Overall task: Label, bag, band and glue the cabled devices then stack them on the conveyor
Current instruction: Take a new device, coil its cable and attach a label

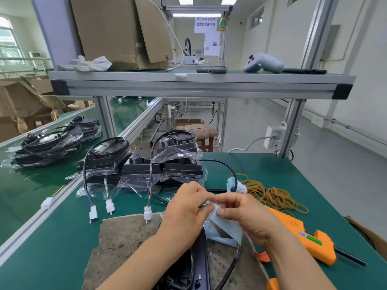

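My left hand [186, 208] and my right hand [245, 214] meet over the work mat, both pinching a small white label [213, 208] on its pale blue backing strip [228, 227]. Below my hands a black cabled device [199, 268] lies on the brown mat [125, 243], partly hidden by my left forearm. A group of bagged black devices [146, 162] with cables and white connectors [147, 213] stands behind on the green table. More bagged devices [48, 143] sit on the conveyor [25, 185] at left.
An orange glue gun [303, 237] lies to the right of my hands. A heap of rubber bands [272, 195] and a roll of label strip [235, 185] sit behind it. An overhead shelf [199, 84] carries a cardboard box, gloves and a controller.
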A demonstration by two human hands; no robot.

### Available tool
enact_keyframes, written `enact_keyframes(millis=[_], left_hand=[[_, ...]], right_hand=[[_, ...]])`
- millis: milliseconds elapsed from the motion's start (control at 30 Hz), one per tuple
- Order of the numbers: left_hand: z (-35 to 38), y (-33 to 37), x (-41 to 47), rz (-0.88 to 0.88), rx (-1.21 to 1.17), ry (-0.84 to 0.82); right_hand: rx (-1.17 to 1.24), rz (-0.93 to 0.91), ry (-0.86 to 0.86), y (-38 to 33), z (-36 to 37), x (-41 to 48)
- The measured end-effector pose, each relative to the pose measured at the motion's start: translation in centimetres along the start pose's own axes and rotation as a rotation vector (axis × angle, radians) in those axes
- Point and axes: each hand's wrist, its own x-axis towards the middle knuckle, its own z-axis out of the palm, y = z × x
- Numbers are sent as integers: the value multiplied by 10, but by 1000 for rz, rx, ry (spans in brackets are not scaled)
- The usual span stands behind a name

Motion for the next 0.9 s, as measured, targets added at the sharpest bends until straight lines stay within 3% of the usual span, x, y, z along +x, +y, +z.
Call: enact_keyframes(millis=[267, 533, 900], left_hand=[[-3, -4, 2, 42, -45, -69], [-6, -10, 1, 214, 22, -171], [-7, -12, -2, 183, -19, -171]], right_hand=[[-51, -58, 28, -1, -3, 0], [-83, 55, -28, -8, -8, 2], [-136, 80, -18, -4, -10, 4]])
